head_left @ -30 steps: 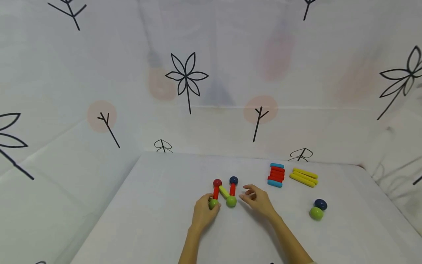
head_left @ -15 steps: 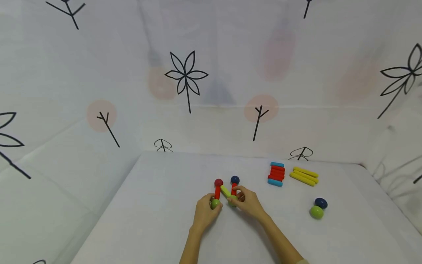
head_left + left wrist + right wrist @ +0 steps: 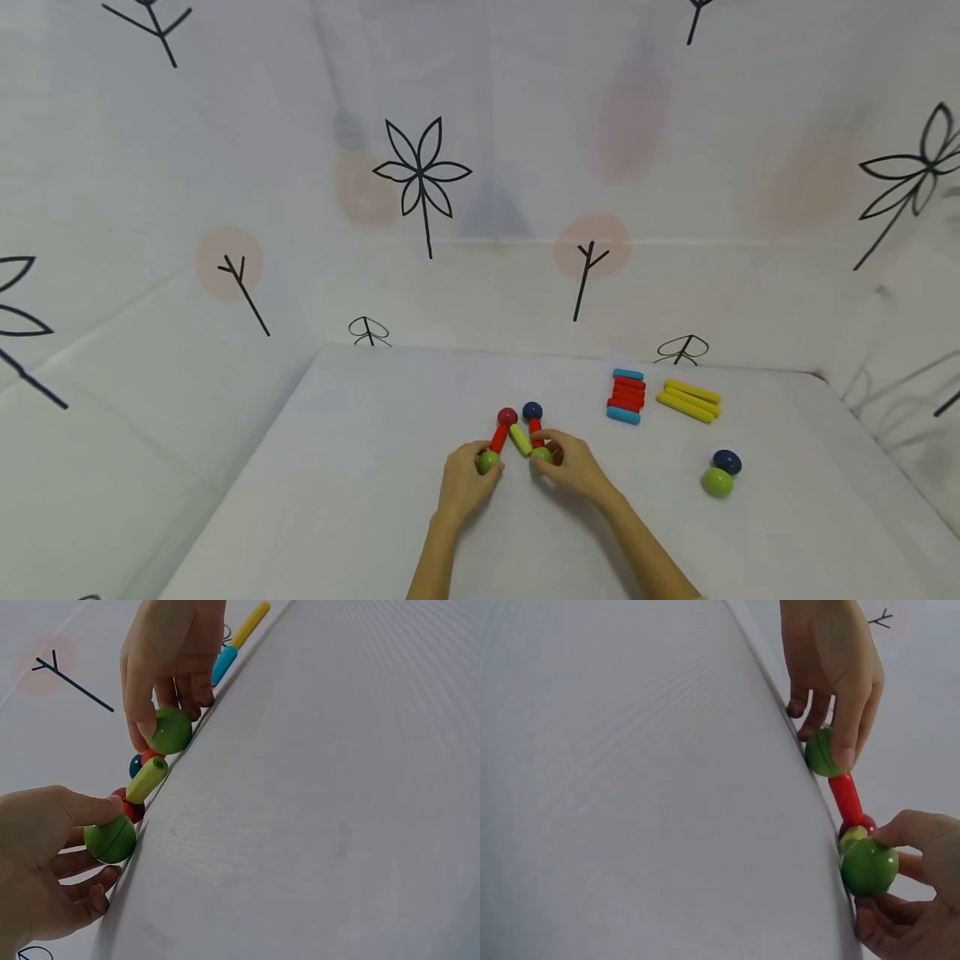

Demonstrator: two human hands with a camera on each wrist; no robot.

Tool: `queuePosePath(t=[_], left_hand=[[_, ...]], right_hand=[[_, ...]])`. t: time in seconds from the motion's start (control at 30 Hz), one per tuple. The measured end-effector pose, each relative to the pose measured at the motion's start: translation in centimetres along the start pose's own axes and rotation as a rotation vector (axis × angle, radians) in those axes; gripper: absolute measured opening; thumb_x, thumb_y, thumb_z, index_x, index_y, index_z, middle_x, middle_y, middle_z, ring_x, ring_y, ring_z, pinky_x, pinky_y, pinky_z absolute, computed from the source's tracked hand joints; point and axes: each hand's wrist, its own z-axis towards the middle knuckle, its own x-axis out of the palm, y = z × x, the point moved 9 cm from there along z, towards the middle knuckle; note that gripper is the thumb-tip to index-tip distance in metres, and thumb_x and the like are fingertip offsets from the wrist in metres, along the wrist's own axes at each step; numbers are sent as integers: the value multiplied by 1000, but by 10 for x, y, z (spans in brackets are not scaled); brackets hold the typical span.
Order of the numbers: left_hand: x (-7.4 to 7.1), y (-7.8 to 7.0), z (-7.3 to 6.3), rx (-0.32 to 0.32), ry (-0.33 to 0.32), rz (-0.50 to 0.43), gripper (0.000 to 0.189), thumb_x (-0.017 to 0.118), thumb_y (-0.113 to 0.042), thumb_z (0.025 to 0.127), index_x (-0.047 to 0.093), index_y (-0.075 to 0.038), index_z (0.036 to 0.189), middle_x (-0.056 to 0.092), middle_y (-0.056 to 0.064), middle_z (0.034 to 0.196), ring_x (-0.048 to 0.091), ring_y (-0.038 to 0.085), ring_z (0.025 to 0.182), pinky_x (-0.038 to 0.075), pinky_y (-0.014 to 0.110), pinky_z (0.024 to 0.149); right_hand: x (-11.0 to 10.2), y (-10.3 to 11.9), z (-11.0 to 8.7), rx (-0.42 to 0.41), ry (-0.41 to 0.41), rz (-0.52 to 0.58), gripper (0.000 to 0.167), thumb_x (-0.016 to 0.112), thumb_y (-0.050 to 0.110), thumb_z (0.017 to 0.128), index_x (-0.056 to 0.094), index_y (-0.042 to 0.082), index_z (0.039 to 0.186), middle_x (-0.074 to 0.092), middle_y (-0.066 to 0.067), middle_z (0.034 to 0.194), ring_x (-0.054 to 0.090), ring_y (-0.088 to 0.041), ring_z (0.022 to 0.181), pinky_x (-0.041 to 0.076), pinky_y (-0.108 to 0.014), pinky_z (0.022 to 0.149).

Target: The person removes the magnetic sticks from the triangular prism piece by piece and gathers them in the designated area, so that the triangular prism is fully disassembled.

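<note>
Left hand (image 3: 467, 483) and right hand (image 3: 579, 468) are each curled round a green ball (image 3: 488, 462); just beyond, short of the far edge of the table (image 3: 360, 483), a yellow-green stick (image 3: 521, 440) is seen, near end free. Joining is presumably in hand; alignment seems needed.

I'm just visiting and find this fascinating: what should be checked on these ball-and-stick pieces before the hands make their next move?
1. Left hand grips the left green ball: ok, thumb and fingers are around it.
2. Right hand grips the right green ball: ok.
3. Yellow-green stick plugged into the right green ball: not ok, its near end shows bare in the left wrist view.
4. Its far end seated in the red ball: cannot tell.
5. Yellow sticks clear of both hands: ok, they lie apart.
</note>
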Motion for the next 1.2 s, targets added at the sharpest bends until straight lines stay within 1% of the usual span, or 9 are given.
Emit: queuePosePath(t=[0.1, 0.17, 0.3, 0.4, 0.53, 0.6, 0.83, 1.03, 1.2], left_hand=[[-4, 6, 1, -35, -22, 21, 33, 73, -10, 77, 66, 4, 107, 66, 11, 96, 56, 17, 81, 48, 30, 70], [-7, 11, 2, -57, -45, 36, 33, 74, -11, 78, 66, 3, 107, 66, 11, 96, 55, 17, 81, 48, 31, 70], [-14, 15, 2, -64, -107, 51, 32, 75, -8, 76, 66, 4, 105, 67, 12, 93, 56, 19, 80, 49, 34, 71], [-14, 15, 3, -68, -124, 45, 33, 74, -7, 76, 65, 6, 105, 66, 13, 93, 57, 21, 81, 49, 37, 73], [-12, 15, 2, -87, -113, 25, 35, 73, -7, 77, 64, 5, 108, 65, 14, 96, 55, 23, 83, 49, 40, 75], [-11, 15, 2, -90, -110, 21, 35, 73, -7, 77, 64, 5, 109, 65, 14, 97, 55, 23, 83, 49, 40, 75], [-8, 15, 1, -83, -98, 21, 35, 73, -7, 77, 64, 5, 109, 65, 14, 96, 55, 21, 82, 48, 38, 73], [-8, 13, 2, -67, -93, 27, 35, 73, -7, 77, 64, 5, 108, 65, 13, 94, 54, 20, 80, 48, 36, 71], [-7, 13, 2, -66, -88, 35, 36, 74, -7, 77, 64, 5, 108, 65, 13, 92, 54, 20, 79, 48, 36, 71]], right_hand=[[-3, 1, -4, -48, 49, 4, 37, 63, 8, 83, 59, -2, 118, 55, -3, 85, 46, -12, 70, 41, -21, 58], [-5, 0, -6, -55, 73, 6, 36, 62, 7, 84, 58, -2, 119, 54, -3, 86, 46, -13, 71, 40, -21, 58], [-7, -5, -10, -26, 85, -1, 39, 61, 8, 84, 54, -1, 120, 56, -6, 91, 48, -14, 74, 43, -21, 61], [-8, -9, -11, 17, 68, -12, 40, 62, 9, 83, 52, -1, 121, 59, -7, 97, 50, -16, 80, 45, -22, 67], [-8, -10, -12, 50, 48, -15, 41, 64, 9, 82, 55, -1, 121, 60, -7, 101, 50, -17, 86, 46, -23, 72], [-8, -10, -13, 51, 36, -19, 40, 65, 9, 82, 56, -1, 121, 60, -7, 104, 49, -18, 88, 45, -23, 73], [-11, -6, -15, 27, 1, -35, 40, 66, 7, 81, 59, -3, 119, 60, -8, 100, 48, -18, 83, 43, -23, 68], [-13, -5, -18, 2, 11, -10, 39, 67, 7, 82, 60, -3, 119, 59, -8, 100, 49, -18, 84, 44, -22, 68], [-16, -7, -21, -11, 55, 21, 39, 66, 9, 82, 59, -3, 119, 60, -10, 103, 51, -19, 87, 47, -23, 72]])
